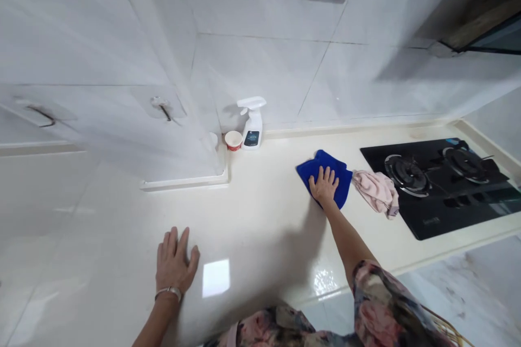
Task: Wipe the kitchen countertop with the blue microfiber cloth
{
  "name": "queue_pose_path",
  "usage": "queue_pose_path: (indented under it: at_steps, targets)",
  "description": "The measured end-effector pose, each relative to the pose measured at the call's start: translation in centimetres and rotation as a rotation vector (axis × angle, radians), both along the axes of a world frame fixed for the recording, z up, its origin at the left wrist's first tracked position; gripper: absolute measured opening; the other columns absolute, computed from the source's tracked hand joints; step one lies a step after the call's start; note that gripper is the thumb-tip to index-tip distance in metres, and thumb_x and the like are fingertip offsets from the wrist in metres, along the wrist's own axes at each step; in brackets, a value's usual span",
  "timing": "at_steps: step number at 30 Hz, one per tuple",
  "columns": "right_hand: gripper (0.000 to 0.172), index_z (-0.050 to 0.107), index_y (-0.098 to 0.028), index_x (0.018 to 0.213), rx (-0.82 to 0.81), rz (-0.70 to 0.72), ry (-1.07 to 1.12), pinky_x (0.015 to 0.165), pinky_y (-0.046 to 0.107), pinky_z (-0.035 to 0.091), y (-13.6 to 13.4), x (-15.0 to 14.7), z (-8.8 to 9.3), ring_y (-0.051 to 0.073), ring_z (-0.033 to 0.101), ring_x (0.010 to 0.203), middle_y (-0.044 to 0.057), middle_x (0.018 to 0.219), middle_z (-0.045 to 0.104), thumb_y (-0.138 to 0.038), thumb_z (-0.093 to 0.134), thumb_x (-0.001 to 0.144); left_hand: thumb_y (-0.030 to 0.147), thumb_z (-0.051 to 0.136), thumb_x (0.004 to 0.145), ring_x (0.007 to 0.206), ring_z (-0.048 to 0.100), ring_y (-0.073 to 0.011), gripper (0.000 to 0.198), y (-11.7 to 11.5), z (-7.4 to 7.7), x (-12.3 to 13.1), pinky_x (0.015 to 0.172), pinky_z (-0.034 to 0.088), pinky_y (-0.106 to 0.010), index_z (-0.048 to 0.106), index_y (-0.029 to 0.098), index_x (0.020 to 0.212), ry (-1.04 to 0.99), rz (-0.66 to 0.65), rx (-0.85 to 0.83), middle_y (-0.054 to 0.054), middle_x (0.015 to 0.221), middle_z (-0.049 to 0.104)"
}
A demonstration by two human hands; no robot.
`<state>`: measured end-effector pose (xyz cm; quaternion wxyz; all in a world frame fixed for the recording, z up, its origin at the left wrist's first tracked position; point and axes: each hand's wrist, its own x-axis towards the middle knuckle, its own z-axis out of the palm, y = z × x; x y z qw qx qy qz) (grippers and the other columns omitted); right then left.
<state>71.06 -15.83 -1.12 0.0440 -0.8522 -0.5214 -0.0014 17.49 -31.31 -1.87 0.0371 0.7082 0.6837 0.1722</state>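
Two flat, open hands — right hand [324, 187] pins blue cloth [322, 159] under it; left hand [174, 263] on counter [264, 211] — prob. for balance.

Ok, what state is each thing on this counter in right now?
blue cloth: spread flat under the right hand.
pink cloth: crumpled, at the hob edge.
spray bottle: upright, by the wall.
cup: upright, open-topped.
hob: no flame visible.
left hand: open, flat on the counter.
right hand: open, palm on the blue cloth.
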Motion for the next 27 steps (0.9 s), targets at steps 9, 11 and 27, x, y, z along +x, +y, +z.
queue_pose_path:
  at_steps: [9, 11, 27]
  targets:
    - [0.075, 0.029, 0.0, 0.161, 0.035, -0.113, 0.033, 0.114, 0.082, 0.02, 15.1, -6.2, 0.2, 0.051, 0.019, 0.155, 0.032, 0.167, 0.023, -0.041, 0.035, 0.098, 0.033, 0.048, 0.101, 0.16, 0.016, -0.0378, 0.076, -0.1, 0.8, 0.0, 0.128, 0.023, -0.064, 0.012, 0.037, 0.168, 0.017, -0.037, 0.01, -0.008, 0.176, 0.013]
    - [0.076, 0.029, 0.002, 0.16, 0.033, -0.009, 0.036, 0.117, 0.08, 0.019, 16.6, -9.4, 0.2, 0.05, 0.019, 0.156, 0.031, 0.167, 0.024, -0.04, 0.034, 0.097, 0.033, 0.048, 0.101, 0.16, 0.018, -0.0383, 0.076, -0.1, 1.1, 0.1, 0.127, 0.025, -0.065, 0.011, 0.039, 0.168, 0.02, -0.039, 0.021, -0.007, 0.176, 0.013]
    - [0.071, 0.031, -0.011, 0.163, -0.043, 0.587, 0.149, 0.131, 0.054, 0.007, 12.4, -15.4, 1.5, 0.031, 0.015, 0.162, 0.011, 0.173, 0.022, -0.036, 0.036, 0.097, 0.035, 0.047, 0.102, 0.158, 0.024, -0.0383, 0.067, -0.2, -0.1, -0.7, 0.124, 0.031, -0.064, 0.028, 0.027, 0.165, 0.065, -0.051, 0.088, -0.016, 0.172, 0.025]
